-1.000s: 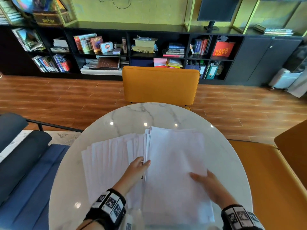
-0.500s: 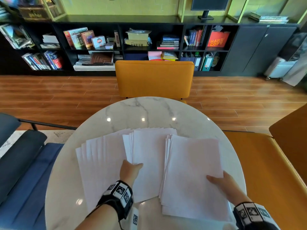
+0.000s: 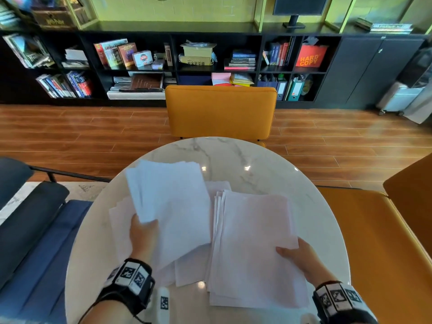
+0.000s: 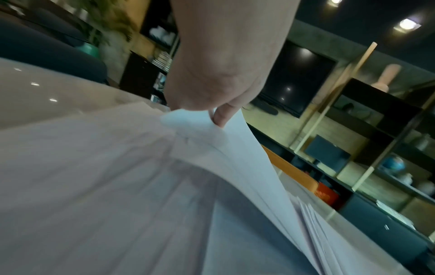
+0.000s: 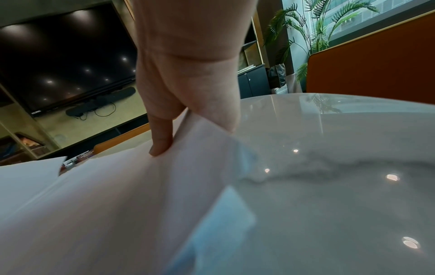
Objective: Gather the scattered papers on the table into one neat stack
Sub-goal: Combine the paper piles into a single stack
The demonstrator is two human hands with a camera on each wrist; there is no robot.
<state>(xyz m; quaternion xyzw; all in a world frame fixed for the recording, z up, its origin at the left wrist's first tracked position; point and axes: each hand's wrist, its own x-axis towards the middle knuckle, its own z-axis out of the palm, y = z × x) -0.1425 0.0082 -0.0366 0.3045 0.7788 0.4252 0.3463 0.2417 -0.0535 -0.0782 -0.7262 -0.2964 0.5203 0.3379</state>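
Observation:
White sheets lie on a round marble table [image 3: 245, 160]. My left hand [image 3: 142, 232] pinches the near corner of a bunch of sheets [image 3: 170, 202] and holds it lifted and tilted over the loose sheets [image 3: 121, 228] on the left; the left wrist view shows the left hand [image 4: 219, 111] with thumb on top of the bunch of sheets [image 4: 235, 148]. My right hand [image 3: 297, 253] grips the right edge of the gathered stack [image 3: 254, 249], thumb on top. In the right wrist view the right hand [image 5: 186, 119] holds the gathered stack [image 5: 105, 204] raised at that edge.
An orange chair [image 3: 221, 111] stands across the table, and an orange bench [image 3: 383, 242] runs along the right. A dark blue sofa [image 3: 30, 232] sits at the left. Low black bookshelves [image 3: 140, 66] line the far wall over a wood floor.
My left hand has picked up a bunch of the left sheets and lifted it off the table. The right hand's stack has shifted slightly right and stays in its grip.

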